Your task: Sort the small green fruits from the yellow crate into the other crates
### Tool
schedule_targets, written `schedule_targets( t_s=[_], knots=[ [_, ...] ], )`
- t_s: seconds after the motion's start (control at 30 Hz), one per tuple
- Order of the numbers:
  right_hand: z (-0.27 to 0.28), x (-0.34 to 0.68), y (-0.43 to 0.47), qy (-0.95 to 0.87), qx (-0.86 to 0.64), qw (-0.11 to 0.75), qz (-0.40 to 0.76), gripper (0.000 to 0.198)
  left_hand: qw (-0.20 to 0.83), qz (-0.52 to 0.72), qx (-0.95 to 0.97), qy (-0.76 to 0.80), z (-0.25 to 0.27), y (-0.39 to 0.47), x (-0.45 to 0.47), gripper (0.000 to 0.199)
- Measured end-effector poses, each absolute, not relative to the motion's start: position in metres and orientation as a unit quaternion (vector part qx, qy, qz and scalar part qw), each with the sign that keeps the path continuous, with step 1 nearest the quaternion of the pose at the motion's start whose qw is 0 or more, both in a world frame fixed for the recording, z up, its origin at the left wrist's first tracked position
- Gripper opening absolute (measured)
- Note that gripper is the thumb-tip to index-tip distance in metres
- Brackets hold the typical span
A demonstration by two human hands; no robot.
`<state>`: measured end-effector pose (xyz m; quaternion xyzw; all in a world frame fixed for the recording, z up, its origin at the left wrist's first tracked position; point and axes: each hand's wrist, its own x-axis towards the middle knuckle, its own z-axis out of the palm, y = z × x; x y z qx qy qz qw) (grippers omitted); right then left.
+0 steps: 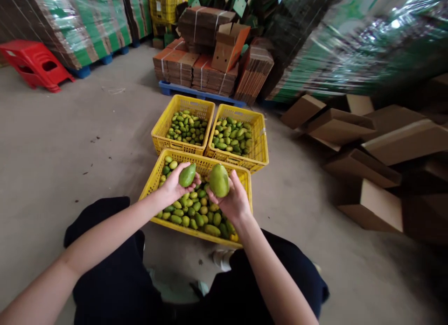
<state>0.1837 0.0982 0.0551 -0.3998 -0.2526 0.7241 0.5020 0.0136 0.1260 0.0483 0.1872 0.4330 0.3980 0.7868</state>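
Note:
My left hand (174, 184) is closed around a dark green mango (187, 175), and the fingertips show beneath it. In my right hand (236, 201) rests a larger, lighter green mango (219, 180), with the fingers curled under it and the thumb raised along its side. Both hands are above a yellow plastic crate (249, 187) between my knees. Inside that crate lie many loose green and yellowish mangoes (193, 208), partly hidden by my hands and forearms. The two held mangoes are a little apart from each other.
Behind stand a left yellow crate (178, 145) and a right yellow crate (259, 136), both holding similar fruit. Flattened cartons (178, 66) sit on a blue pallet (199, 92). Open cardboard boxes (341, 126) lie at right, a red stool (37, 66) at left. Wrapped pallet stacks (84, 21) rise behind.

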Motion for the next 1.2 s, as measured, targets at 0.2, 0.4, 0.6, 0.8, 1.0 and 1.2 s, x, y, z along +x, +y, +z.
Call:
schedule_targets(
  t_s=[0.2, 0.4, 0.6, 0.8, 1.0, 1.2],
  knots=[
    [0.045, 0.173, 0.098, -0.284, -0.400, 0.483, 0.725, 0.050, 0.798, 0.422, 0.091, 0.421, 0.044, 0.128, 0.018, 0.032],
    [0.035, 0.170, 0.101, -0.286, -0.463, 0.543, 0.639, 0.047, 0.793, 0.431, 0.054, 0.427, 0.049, 0.130, 0.017, 0.035],
    [0.044, 0.171, 0.097, -0.244, -0.404, 0.526, 0.707, 0.044, 0.784, 0.455, 0.137, 0.400, 0.055, 0.127, 0.019, 0.018],
    [0.050, 0.170, 0.096, -0.126, -0.403, 0.547, 0.723, 0.037, 0.755, 0.472, 0.171, 0.422, 0.054, 0.123, 0.023, 0.023],
    [0.048, 0.168, 0.093, -0.057, -0.439, 0.535, 0.720, 0.031, 0.791, 0.441, 0.087, 0.415, 0.041, 0.127, 0.016, 0.022],
    [0.052, 0.178, 0.084, -0.090, -0.377, 0.492, 0.779, 0.026, 0.814, 0.384, 0.058, 0.432, 0.038, 0.127, 0.008, 0.029]
  ],
)
